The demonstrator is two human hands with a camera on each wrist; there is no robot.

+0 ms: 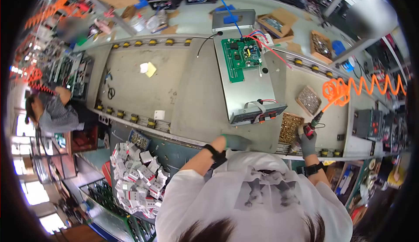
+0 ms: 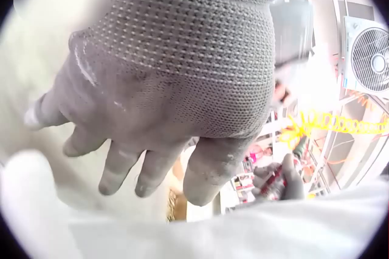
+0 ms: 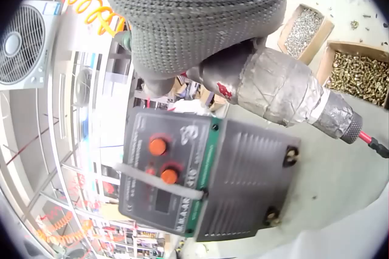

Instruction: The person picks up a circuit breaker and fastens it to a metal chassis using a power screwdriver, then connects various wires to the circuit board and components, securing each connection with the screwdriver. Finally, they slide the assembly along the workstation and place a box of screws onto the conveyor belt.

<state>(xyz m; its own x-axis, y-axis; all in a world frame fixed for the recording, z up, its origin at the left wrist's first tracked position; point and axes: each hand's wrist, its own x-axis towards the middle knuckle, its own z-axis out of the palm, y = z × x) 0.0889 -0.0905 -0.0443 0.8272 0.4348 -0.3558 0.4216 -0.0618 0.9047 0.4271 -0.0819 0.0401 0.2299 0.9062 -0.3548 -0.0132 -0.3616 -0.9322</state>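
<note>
Your left hand (image 2: pixel 164 95), gloved, has its fingers spread near the front end of the metal case (image 1: pixel 251 89); you can't tell whether they touch the bench (image 1: pixel 192 124). Right of the case, your right hand (image 1: pixel 308 145) grips a taped power driver (image 3: pixel 276 86), its fingers partly hidden, beside the screw box (image 3: pixel 326 63). The circuit board (image 1: pixel 241 55) sits on the case's far half.

Stained grey bench (image 1: pixel 192 106), open machine (image 1: pixel 245 91) lying on it, box of brassy screws (image 1: pixel 291 128) near box of silvery bits (image 1: pixel 308 100), yellow paper (image 1: pixel 151 70), white card (image 1: pixel 159 115), scissors (image 1: pixel 111 93) towards the left end
</note>
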